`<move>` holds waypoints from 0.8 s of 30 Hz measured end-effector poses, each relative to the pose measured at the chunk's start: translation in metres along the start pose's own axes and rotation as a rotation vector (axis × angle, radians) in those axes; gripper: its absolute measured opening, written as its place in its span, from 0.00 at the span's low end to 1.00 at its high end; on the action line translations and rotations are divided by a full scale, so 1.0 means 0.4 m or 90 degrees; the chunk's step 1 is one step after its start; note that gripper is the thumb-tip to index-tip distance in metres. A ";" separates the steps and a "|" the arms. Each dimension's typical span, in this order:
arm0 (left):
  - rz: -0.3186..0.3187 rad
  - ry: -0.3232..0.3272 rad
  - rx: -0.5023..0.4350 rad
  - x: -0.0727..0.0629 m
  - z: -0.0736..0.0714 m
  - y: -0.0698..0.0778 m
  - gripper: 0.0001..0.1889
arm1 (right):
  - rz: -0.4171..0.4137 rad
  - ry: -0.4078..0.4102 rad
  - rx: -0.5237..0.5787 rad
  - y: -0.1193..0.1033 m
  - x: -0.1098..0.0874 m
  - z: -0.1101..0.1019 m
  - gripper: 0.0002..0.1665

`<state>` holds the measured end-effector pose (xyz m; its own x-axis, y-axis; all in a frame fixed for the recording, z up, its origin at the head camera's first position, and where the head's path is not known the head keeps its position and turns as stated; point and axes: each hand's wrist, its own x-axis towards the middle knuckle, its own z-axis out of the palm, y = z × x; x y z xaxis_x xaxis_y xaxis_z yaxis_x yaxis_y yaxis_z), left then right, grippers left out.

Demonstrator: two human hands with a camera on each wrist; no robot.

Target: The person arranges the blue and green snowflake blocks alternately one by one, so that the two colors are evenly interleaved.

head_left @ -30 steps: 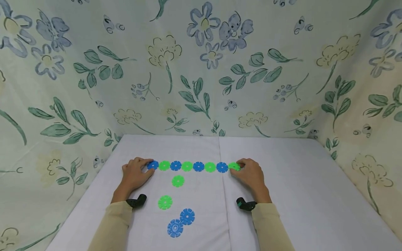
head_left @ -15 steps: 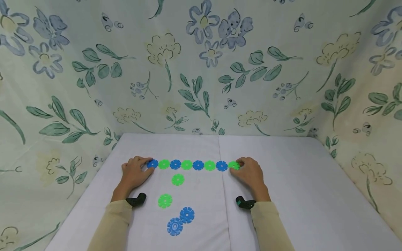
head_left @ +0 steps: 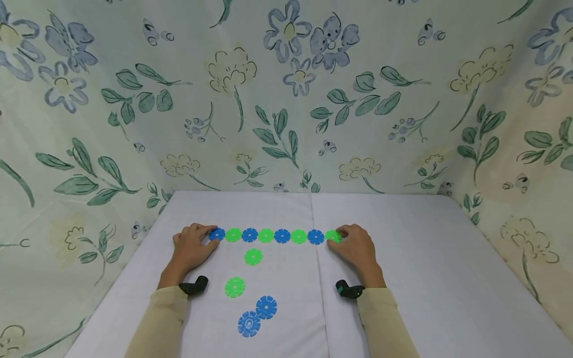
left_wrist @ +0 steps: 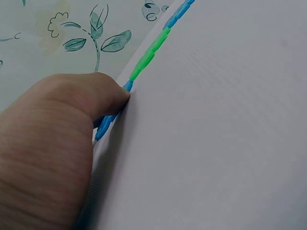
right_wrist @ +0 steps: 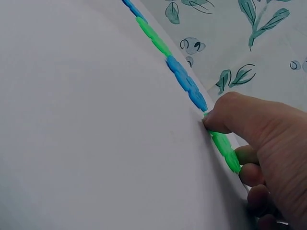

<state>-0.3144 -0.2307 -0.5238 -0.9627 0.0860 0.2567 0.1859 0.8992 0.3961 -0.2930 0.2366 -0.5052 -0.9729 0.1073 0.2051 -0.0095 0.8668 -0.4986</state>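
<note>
A straight row of notched plastic discs, blue and green by turns, runs across the cloth in the head view. My left hand point(head_left: 191, 247) pinches the blue disc point(head_left: 217, 234) at the row's left end between thumb and fingers. At the right end, the green disc point(head_left: 332, 236) is pinched by my right hand point(head_left: 357, 250). Between them lie more discs, such as a green one point(head_left: 266, 235) and a blue one point(head_left: 316, 237), edge to edge. The right wrist view shows the held green disc point(right_wrist: 224, 149) nearly edge-on, partly behind the thumb.
Nearer than the row lie two loose green discs, one close to it point(head_left: 253, 257) and one lower point(head_left: 235, 287). Two blue discs, an upper one point(head_left: 266, 307) and a lower one point(head_left: 248, 324), touch each other. White cloth point(head_left: 425, 278) covers the table; a floral curtain point(head_left: 286, 99) surrounds it.
</note>
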 end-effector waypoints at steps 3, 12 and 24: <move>0.002 0.004 -0.003 0.002 0.000 0.000 0.26 | -0.002 0.001 0.000 0.001 0.001 0.000 0.30; 0.000 0.002 -0.003 0.002 0.001 -0.003 0.25 | -0.006 0.000 -0.004 0.005 0.000 0.004 0.30; -0.001 0.003 0.001 0.000 0.003 -0.001 0.25 | 0.007 -0.006 0.000 -0.004 -0.009 -0.003 0.32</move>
<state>-0.3147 -0.2306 -0.5251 -0.9621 0.0829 0.2597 0.1843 0.8999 0.3953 -0.2893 0.2353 -0.5038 -0.9750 0.1122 0.1919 0.0011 0.8657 -0.5006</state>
